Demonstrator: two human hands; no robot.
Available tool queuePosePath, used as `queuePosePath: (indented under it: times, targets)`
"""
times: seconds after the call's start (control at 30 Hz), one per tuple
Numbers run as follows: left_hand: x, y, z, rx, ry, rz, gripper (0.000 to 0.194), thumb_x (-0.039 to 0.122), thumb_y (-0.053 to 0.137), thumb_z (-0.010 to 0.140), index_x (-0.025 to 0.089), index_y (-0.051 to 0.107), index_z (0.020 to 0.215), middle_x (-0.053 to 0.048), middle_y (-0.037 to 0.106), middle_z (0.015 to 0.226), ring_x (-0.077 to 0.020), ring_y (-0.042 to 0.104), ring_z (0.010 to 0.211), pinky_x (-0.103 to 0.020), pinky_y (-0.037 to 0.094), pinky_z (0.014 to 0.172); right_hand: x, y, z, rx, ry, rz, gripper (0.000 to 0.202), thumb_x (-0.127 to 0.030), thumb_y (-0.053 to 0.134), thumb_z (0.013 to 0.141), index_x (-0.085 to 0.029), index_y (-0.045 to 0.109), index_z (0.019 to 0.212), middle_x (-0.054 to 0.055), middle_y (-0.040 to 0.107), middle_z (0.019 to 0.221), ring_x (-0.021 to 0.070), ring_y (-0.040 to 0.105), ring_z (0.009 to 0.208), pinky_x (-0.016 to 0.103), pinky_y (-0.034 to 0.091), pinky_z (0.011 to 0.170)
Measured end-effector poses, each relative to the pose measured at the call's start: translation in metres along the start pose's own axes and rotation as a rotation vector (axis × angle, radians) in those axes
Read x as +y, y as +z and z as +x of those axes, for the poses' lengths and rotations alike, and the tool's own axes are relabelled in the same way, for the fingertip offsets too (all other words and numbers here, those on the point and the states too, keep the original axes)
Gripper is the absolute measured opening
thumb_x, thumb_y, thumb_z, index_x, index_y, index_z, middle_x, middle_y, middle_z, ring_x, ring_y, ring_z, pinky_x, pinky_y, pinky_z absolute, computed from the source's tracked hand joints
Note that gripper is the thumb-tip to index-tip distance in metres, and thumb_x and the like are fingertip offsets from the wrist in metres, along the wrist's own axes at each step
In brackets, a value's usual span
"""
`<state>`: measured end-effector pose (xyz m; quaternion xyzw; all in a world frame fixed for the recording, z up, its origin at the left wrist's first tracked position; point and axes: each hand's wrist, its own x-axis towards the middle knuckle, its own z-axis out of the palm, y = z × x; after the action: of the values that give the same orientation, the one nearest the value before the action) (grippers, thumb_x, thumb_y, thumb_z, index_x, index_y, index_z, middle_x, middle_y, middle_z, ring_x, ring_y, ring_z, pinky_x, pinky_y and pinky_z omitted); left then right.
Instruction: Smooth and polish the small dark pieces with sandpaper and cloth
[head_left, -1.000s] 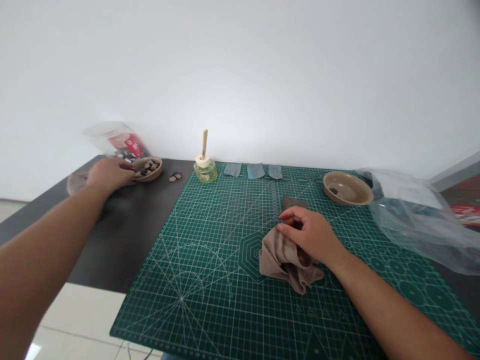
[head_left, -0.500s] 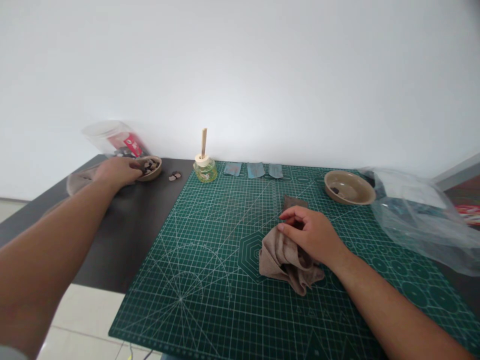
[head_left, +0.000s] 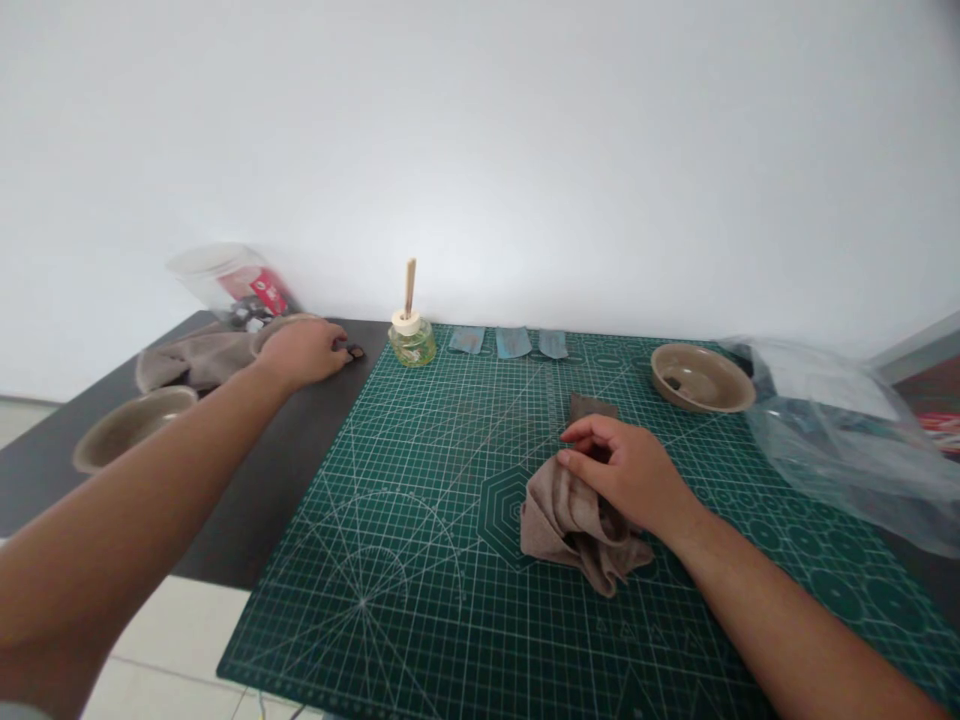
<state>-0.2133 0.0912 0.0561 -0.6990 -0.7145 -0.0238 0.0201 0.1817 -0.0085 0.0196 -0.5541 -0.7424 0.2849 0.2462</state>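
My left hand (head_left: 304, 352) reaches over the dark table at the left, its curled fingertips at small dark pieces (head_left: 355, 352); whether it grips one is too small to tell. Behind it a tan bowl's rim (head_left: 296, 318) is mostly hidden. On the green mat my right hand (head_left: 626, 465) has its thumb and fingers closed on the top of a crumpled brown cloth (head_left: 574, 525). A dark brown patch (head_left: 591, 406) lies just behind that hand.
Another tan bowl (head_left: 127, 430) and a brown cloth (head_left: 199, 358) lie left, by a clear bag with a red label (head_left: 266, 290). A diffuser jar (head_left: 411, 342), blue packets (head_left: 513, 343), a bowl with a dark piece (head_left: 701, 378) and a plastic bag (head_left: 840, 440) line the back.
My left hand has moved right, from the bowl of pieces to the small pieces beside it, uncovering the cloth at the left. My right hand stays at the crumpled cloth.
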Motion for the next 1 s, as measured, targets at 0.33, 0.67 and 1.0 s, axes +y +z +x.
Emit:
queuePosePath:
  times: [0.33, 0.67, 1.0]
  targets:
    - [0.011, 0.015, -0.013, -0.044, -0.085, 0.142, 0.032, 0.032, 0.047, 0.074, 0.015, 0.066, 0.093, -0.014, 0.070, 0.093, -0.0303, 0.062, 0.089, -0.035, 0.044, 0.076, 0.002, -0.001, -0.001, 0.029, -0.039, 0.033, 0.014, -0.028, 0.060, 0.074, -0.020, 0.065, 0.084, 0.001, 0.069, 0.070, 0.0163, 0.063, 0.064, 0.028, 0.046, 0.061]
    - [0.144, 0.013, -0.088, -0.186, 0.034, -1.159, 0.027, 0.030, 0.066, 0.063, 0.017, 0.057, 0.084, 0.000, 0.062, 0.057, -0.0155, 0.062, 0.053, -0.028, 0.052, 0.054, -0.002, -0.006, -0.001, -0.089, -0.006, 0.324, 0.017, -0.026, 0.064, 0.069, -0.018, 0.064, 0.085, 0.002, 0.068, 0.076, 0.0156, 0.062, 0.067, 0.027, 0.047, 0.061]
    - [0.229, 0.042, -0.094, -0.265, 0.251, -1.624, 0.017, 0.021, 0.069, 0.063, 0.016, 0.064, 0.079, -0.004, 0.068, 0.076, -0.0135, 0.064, 0.068, -0.027, 0.052, 0.065, 0.006, -0.009, 0.003, -0.053, 0.044, 0.673, 0.020, -0.024, 0.065, 0.065, -0.017, 0.063, 0.084, 0.001, 0.065, 0.074, 0.0139, 0.060, 0.067, 0.027, 0.047, 0.062]
